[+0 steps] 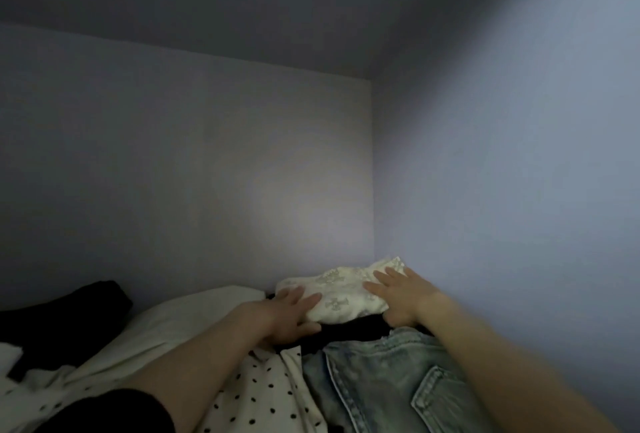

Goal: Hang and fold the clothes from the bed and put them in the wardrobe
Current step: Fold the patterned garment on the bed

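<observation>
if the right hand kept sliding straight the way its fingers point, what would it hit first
The right hand lies flat on the folded cream patterned cloth, fingers aimed at the back corner. It would probably cross the cloth and meet the back wall first, though depth there is unclear.

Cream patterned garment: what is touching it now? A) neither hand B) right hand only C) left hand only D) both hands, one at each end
D: the left hand and right hand each lie on an end of the cream patterned garment.
</observation>
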Motion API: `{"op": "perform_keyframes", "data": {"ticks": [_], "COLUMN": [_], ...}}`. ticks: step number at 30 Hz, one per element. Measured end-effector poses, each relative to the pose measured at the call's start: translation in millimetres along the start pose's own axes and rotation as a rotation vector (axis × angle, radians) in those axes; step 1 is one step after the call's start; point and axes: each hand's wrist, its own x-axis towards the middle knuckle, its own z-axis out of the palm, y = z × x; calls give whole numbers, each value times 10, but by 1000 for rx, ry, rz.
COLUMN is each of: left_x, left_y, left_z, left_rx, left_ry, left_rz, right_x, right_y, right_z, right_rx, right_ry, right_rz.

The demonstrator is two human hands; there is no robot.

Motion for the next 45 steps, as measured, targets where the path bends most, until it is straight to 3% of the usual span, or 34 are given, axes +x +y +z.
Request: {"op": "perform_keyframes", "data": {"ticks": [3, 6, 12, 17, 22, 30, 36, 45], "left_x": [-80, -202, -604, -1048, -1601, -2621, -3481, -4552], "left_y": [-24, -11, 129, 396, 577, 977, 1377, 2597], "left_z": [-40, -147, -388, -440, -446, -382, 115, 788], "left_rx": [187, 191, 340, 185, 58, -160, -364, -640], "left_ry": [105, 180, 374, 500, 543, 800, 782, 509], "left_rz": [12, -14, -56, -56, -20, 121, 319, 495], "right_x": [37, -25, -445, -923, -1498, -2704, -3815, -5840], "right_y": [-21, -67, -80, -83, -232, -739, -1332, -1868], "right_z": [-85, -147, -373, -472, -611, -847, -752, 72], "right_rx": [129, 225, 94, 114, 157, 170, 271, 559], "right_ry": [-4, 24, 284, 512, 569, 622, 555, 387], "right_rz": [1, 10, 81, 116, 72, 149, 248, 460]}}
